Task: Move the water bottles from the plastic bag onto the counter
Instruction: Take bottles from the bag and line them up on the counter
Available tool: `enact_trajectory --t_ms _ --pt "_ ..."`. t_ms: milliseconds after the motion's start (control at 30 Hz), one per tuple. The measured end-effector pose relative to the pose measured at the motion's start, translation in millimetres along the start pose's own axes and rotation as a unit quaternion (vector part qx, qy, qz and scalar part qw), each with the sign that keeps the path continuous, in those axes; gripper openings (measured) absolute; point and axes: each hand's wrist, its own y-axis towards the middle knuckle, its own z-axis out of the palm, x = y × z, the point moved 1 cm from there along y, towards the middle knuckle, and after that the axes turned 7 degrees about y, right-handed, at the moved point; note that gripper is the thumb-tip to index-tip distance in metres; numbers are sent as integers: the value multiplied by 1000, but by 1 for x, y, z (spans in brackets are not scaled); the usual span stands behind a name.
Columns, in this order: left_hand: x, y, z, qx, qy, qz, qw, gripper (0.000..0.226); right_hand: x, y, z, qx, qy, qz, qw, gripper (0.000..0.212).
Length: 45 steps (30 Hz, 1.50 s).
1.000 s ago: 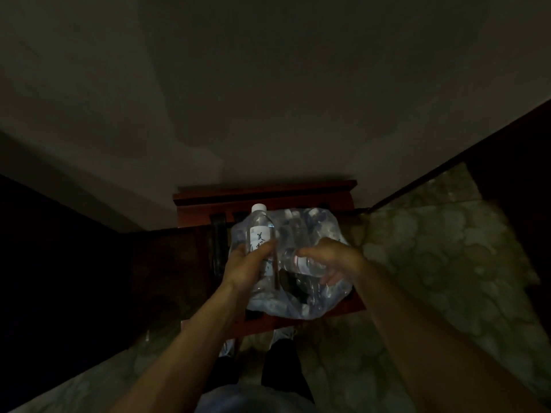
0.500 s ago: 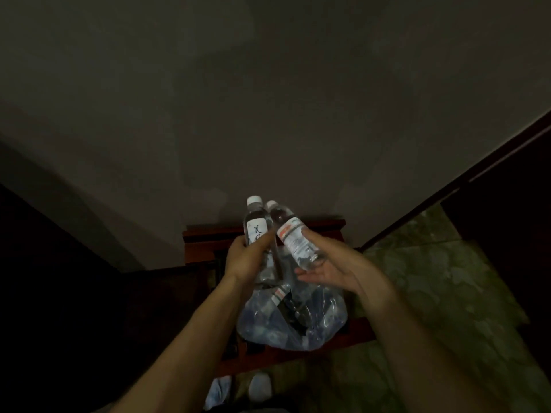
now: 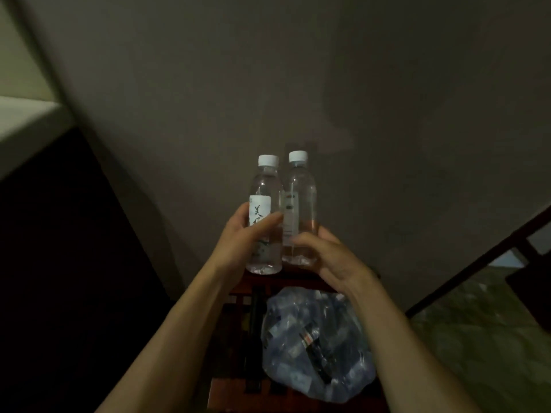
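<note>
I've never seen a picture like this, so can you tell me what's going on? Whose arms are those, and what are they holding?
The camera sits on a person's head, looking down, so you see their own arms. The left hand holds a water bottle with a white label. The right hand holds a second bottle beside it. Both bottles are upright with white caps. Below, a clear plastic bag with more bottles lies on a reddish wooden stand. It is quite dark.

Both clear water bottles (image 3: 267, 222) wore white caps; the left bottle's white label (image 3: 260, 210) carried dark brushed characters. The plastic bag (image 3: 316, 347) was translucent bluish, the wooden stand (image 3: 235, 296) reddish-brown, the floor (image 3: 483, 329) mottled green.
</note>
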Motion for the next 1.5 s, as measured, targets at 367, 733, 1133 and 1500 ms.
enact_trajectory --t_ms 367,733,1133,1500 --pt "-96 -49 -78 -39 26 133 990 36 32 -8 123 56 77 -195 976 67" --pt "-153 -141 -249 -91 68 224 968 40 6 -14 333 16 -12 -285 958 82" --pt "-167 -182 -413 -178 82 254 947 50 -18 25 503 108 -102 -235 961 51" --pt "-192 -128 -550 -187 121 230 947 57 -21 132 609 131 -130 -213 959 57"
